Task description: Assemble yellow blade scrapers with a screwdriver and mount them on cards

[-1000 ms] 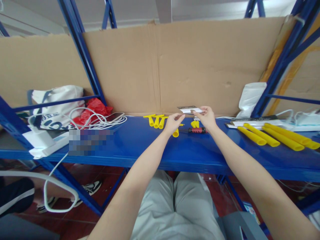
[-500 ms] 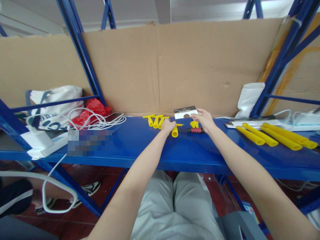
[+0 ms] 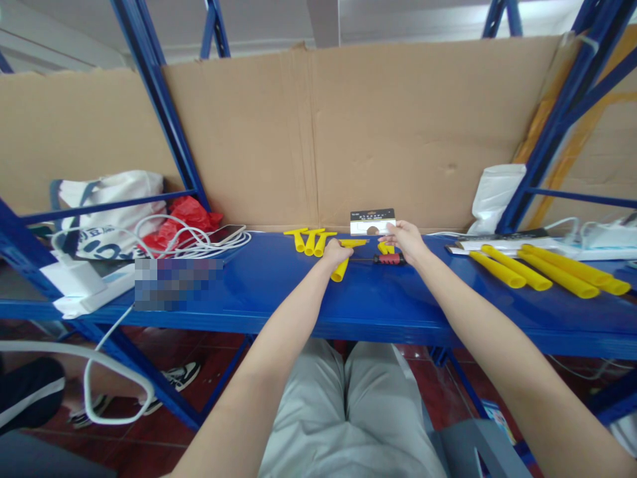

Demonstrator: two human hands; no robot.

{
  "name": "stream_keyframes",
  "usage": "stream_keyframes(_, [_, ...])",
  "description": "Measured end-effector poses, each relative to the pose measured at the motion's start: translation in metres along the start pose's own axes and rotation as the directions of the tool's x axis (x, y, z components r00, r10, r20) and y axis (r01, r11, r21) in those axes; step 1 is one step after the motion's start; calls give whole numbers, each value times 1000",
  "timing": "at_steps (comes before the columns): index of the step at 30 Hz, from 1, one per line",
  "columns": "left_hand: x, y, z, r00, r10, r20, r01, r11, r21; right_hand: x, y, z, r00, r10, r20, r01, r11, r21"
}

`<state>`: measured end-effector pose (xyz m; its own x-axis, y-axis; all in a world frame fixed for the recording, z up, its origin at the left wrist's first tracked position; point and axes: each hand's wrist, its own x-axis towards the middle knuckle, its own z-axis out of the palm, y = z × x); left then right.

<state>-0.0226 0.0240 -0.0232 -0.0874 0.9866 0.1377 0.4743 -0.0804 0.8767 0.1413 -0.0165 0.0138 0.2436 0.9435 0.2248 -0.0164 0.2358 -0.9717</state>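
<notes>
My left hand (image 3: 337,252) is closed around a yellow T-shaped piece (image 3: 340,271) with a tube stem and a flat crossbar; my fingers partly cover it. Between the thumb and fingers of my right hand (image 3: 404,238), a black and white printed card (image 3: 367,223) is held upright above the table. Below the card lies a screwdriver (image 3: 388,259) with a red and black handle, its shaft pointing left. Small yellow pieces (image 3: 385,248) sit just behind its handle. To the left of my left hand rest three similar yellow T-shaped pieces (image 3: 312,243) in a row.
Several yellow tubes (image 3: 560,272) lie at the right of the blue table (image 3: 388,305). At the left are white cables (image 3: 199,239), a red plastic bag (image 3: 186,216), a cloth bag (image 3: 114,206) and a power strip (image 3: 97,292). A cardboard sheet (image 3: 398,126) stands behind.
The yellow T-shaped piece in my left hand has tilted, its stem end swinging left. The card in my right hand has shifted slightly right and up and turned more level.
</notes>
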Motion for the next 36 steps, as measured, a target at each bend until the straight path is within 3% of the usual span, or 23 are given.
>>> stream_keyframes(6, [-1, 1, 0, 999, -49, 2, 48, 977, -208, -2, -1, -1, 1000, 7, 19, -7, 1000, -29])
stream_keyframes(15, [8, 7, -7, 980, -55, -192, -26, 917, -399, 1, 0, -1, 1000, 4, -4, -5, 999, -53])
stream_keyframes(22, [17, 8, -17, 965, -139, -222, -24, 798, -602, 1, -2, -2, 1000, 0, 0, 0, 998, -59])
stream_keyframes(27, [28, 2, -20, 924, -229, -306, -54, 716, -696, -2, -6, -5, 999, 14, 30, -14, 1000, 2])
stream_keyframes(29, [32, 0, -21, 912, -260, -316, -52, 693, -719, -1, -7, -6, 999, 20, 48, -21, 999, 31])
stream_keyframes(36, [40, -4, -21, 887, -260, -382, -77, 732, -677, 0, -5, -3, 987, 43, 156, -55, 996, 69])
